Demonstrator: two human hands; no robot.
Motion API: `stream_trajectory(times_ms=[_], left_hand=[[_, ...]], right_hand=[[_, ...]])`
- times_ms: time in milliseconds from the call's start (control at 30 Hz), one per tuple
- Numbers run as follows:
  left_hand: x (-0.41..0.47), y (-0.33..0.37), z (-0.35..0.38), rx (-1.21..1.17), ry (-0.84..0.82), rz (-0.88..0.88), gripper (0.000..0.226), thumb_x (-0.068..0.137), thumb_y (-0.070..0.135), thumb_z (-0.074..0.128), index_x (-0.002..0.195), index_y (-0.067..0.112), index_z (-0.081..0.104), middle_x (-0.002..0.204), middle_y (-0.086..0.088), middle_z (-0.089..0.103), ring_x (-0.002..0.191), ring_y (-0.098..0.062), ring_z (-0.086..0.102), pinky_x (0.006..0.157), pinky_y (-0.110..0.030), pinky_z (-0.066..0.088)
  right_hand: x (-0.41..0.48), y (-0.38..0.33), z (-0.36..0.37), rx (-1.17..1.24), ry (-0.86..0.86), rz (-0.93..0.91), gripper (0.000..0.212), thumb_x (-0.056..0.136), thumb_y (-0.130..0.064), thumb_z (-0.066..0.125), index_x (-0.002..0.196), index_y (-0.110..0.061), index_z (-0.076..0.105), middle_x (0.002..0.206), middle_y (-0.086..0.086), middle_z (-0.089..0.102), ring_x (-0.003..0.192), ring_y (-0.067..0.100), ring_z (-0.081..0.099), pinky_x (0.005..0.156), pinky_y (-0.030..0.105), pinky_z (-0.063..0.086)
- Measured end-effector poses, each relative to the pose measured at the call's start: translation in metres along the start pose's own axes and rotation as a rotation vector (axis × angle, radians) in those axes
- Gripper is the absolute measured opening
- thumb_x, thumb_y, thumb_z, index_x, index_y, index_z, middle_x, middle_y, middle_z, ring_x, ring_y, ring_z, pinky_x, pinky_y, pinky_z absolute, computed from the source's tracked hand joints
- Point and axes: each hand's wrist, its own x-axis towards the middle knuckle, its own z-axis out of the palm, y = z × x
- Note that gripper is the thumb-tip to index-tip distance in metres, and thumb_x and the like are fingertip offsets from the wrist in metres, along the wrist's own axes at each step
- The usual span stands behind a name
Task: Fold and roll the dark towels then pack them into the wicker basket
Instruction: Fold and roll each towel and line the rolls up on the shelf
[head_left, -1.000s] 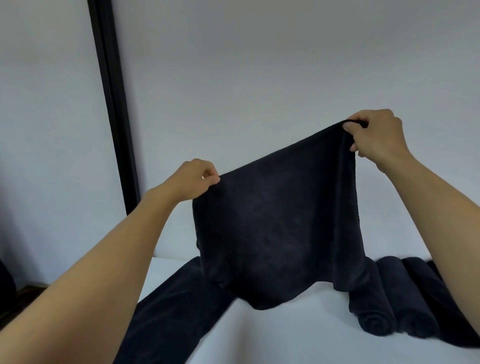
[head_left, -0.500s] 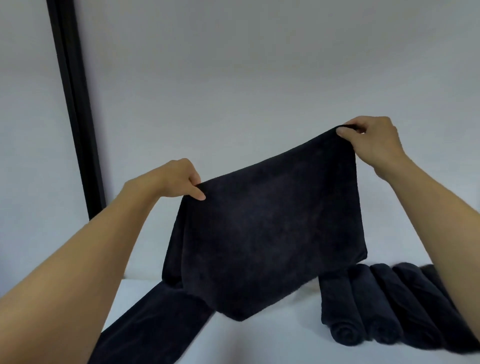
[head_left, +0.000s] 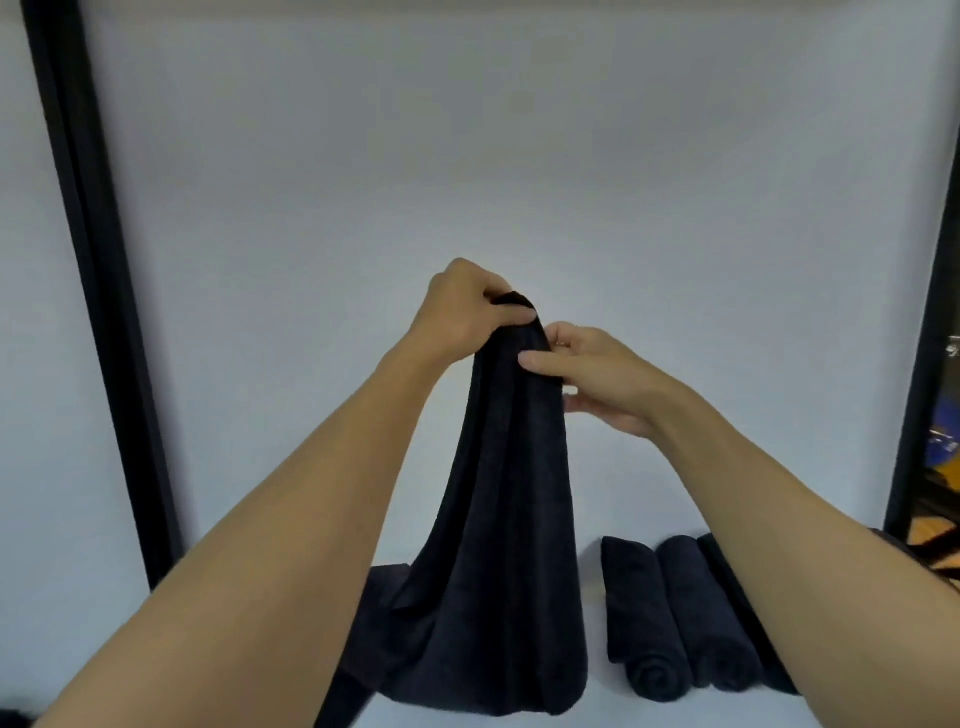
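Note:
A dark towel (head_left: 506, 545) hangs folded in half lengthwise in front of me, its lower end resting on the white table (head_left: 613, 714). My left hand (head_left: 462, 312) pinches its top corners together. My right hand (head_left: 597, 376) is just below and to the right, thumb and fingers on the towel's upper edge. Three rolled dark towels (head_left: 675, 623) lie side by side on the table at the right, partly hidden by my right forearm. Another flat dark towel (head_left: 363, 649) lies under the hanging one at the left. No wicker basket is in view.
A plain white wall fills the background. Black vertical frames stand at the left (head_left: 98, 312) and the right (head_left: 930, 338). Beyond the right frame there are blurred coloured objects (head_left: 948, 447).
My hands came together from wide apart, so the towel that was spread open is now folded in half and hangs narrow. My view shifted, showing the right frame.

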Motion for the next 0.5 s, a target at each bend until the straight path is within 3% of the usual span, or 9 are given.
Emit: stream_trajectory(times_ms=[100, 233, 367, 433, 500], left_hand=[[0.005, -0.001, -0.018, -0.052, 0.085, -0.002, 0.012, 0.086, 0.023, 0.072, 0.085, 0.012, 0.076, 0.084, -0.004, 0.072, 0.085, -0.018, 0.068, 0.075, -0.028, 0.055], [0.013, -0.011, -0.056, -0.109, 0.236, -0.065, 0.017, 0.087, 0.025, 0.071, 0.088, 0.009, 0.076, 0.092, -0.011, 0.074, 0.094, -0.026, 0.069, 0.087, -0.039, 0.056], [0.019, -0.015, -0.098, -0.146, 0.323, -0.120, 0.022, 0.094, 0.027, 0.063, 0.090, 0.007, 0.073, 0.083, -0.003, 0.068, 0.075, -0.017, 0.063, 0.065, -0.026, 0.050], [0.022, -0.017, -0.119, -0.114, 0.321, -0.152, 0.033, 0.098, 0.028, 0.056, 0.095, -0.003, 0.067, 0.078, -0.005, 0.053, 0.064, -0.014, 0.049, 0.055, -0.023, 0.039], [0.024, -0.017, -0.137, -0.087, 0.313, -0.146, 0.036, 0.099, 0.027, 0.054, 0.096, -0.008, 0.064, 0.078, -0.006, 0.046, 0.061, -0.015, 0.042, 0.054, -0.025, 0.036]], right_hand=[[-0.011, 0.025, -0.004, 0.052, -0.073, 0.093, 0.032, 0.092, -0.026, 0.066, 0.122, -0.016, 0.065, 0.119, 0.002, 0.070, 0.113, 0.019, 0.065, 0.101, 0.039, 0.049], [-0.021, 0.030, -0.032, 0.124, -0.022, 0.125, 0.034, 0.090, -0.026, 0.066, 0.120, -0.009, 0.067, 0.118, 0.008, 0.070, 0.113, 0.024, 0.065, 0.102, 0.038, 0.048], [-0.022, 0.015, -0.067, -0.026, 0.012, 0.127, 0.032, 0.090, -0.023, 0.066, 0.113, -0.001, 0.067, 0.113, 0.014, 0.071, 0.098, 0.022, 0.067, 0.092, 0.035, 0.050], [-0.019, -0.002, -0.079, -0.044, 0.071, 0.087, 0.023, 0.091, -0.021, 0.065, 0.101, 0.000, 0.069, 0.098, 0.013, 0.071, 0.086, 0.019, 0.065, 0.085, 0.031, 0.053], [-0.014, -0.024, -0.088, -0.069, 0.165, 0.024, 0.016, 0.091, -0.019, 0.065, 0.090, -0.004, 0.069, 0.085, 0.008, 0.067, 0.077, 0.016, 0.062, 0.078, 0.028, 0.053]])
